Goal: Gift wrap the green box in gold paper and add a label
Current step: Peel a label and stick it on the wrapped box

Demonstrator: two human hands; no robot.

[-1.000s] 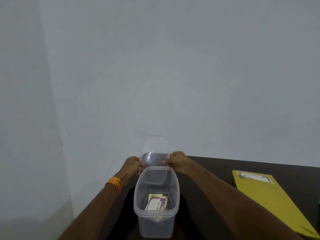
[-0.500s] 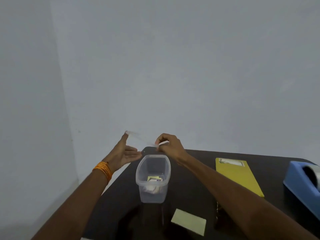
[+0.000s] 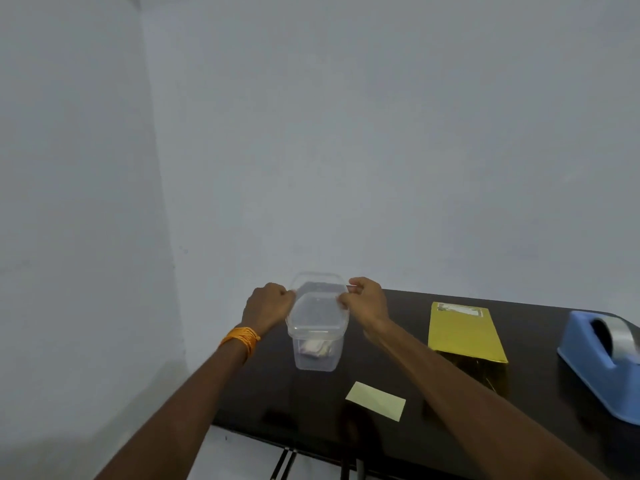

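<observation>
A clear plastic tub (image 3: 316, 355) with a few small printed label cards at its bottom stands on the dark table (image 3: 540, 341). Both hands hold its clear lid (image 3: 318, 289) just over the tub's rim. My left hand (image 3: 268, 304) grips the lid's left edge, my right hand (image 3: 363, 301) its right edge. To the right lies the gold-wrapped box (image 3: 462, 332), flat, with a label (image 3: 459, 309) stuck near its far end. A pale yellow slip (image 3: 375, 400) lies in front of the tub.
A blue tape dispenser (image 3: 602, 362) with a grey roll sits at the table's right edge. A grey wall rises just behind the table, and another closes off the left. The table's left front corner is near my left forearm.
The lid was held tilted up above the tub half a second ago; now both hands have brought it down level onto the tub's rim. The camera has pulled back and up.
</observation>
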